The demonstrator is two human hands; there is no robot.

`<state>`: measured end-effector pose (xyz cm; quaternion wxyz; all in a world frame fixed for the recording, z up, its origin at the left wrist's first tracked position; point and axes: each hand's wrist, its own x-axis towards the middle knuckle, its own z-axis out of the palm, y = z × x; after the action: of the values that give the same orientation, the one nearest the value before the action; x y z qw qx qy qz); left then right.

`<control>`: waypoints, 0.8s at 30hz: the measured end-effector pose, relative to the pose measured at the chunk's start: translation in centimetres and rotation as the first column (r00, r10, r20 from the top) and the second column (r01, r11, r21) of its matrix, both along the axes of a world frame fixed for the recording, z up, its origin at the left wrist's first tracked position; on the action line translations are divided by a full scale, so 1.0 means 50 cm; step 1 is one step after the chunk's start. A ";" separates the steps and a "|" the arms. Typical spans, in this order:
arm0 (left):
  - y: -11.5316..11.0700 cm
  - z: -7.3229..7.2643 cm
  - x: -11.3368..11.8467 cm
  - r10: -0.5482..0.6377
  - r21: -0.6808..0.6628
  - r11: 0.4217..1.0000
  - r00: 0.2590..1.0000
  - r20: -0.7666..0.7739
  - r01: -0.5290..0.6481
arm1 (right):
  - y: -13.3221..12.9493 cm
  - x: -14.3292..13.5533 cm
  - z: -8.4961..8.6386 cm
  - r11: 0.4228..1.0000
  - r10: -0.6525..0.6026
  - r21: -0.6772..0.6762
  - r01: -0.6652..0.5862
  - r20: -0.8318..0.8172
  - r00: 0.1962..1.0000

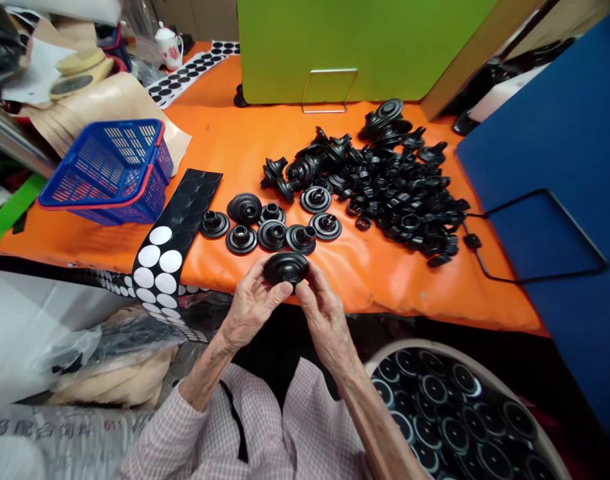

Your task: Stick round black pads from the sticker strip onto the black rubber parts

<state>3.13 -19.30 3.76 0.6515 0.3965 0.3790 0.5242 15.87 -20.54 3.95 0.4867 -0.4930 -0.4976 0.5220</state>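
Observation:
At the table's front edge, my left hand (255,300) and my right hand (325,310) both grip a round black plastic disc part (286,265) with a short stem. The stem points down toward me, and both thumbs press near it. Just beyond my hands, several similar black disc parts (272,235) lie on the orange tabletop (219,133), most with their stems up. Farther right spreads a heap of black plastic nuts (399,200), with more stemmed black parts (315,163) along its left and back sides.
A strip of round stickers (159,267) hangs over the front edge, left of my hands. Behind it stands a blue basket (109,173). Green (365,47) and blue (549,180) panels border the table. A tub (379,353) of black discs sits below right.

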 end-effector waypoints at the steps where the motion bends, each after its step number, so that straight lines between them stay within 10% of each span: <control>1: 0.000 -0.001 0.000 0.004 0.003 1.000 1.000 0.004 -0.004 | 0.000 0.000 -0.001 1.000 0.006 0.003 -0.006 0.003 1.000; 24: -0.003 -0.006 0.019 0.143 -0.049 0.988 0.985 -0.093 -0.148 | 0.004 -0.021 -0.022 0.989 -0.050 -0.149 0.018 -0.216 0.975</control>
<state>4.07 -19.44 3.48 0.6045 0.3724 0.4501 0.5416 14.82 -20.36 2.86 0.5099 -0.4753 -0.3927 0.5999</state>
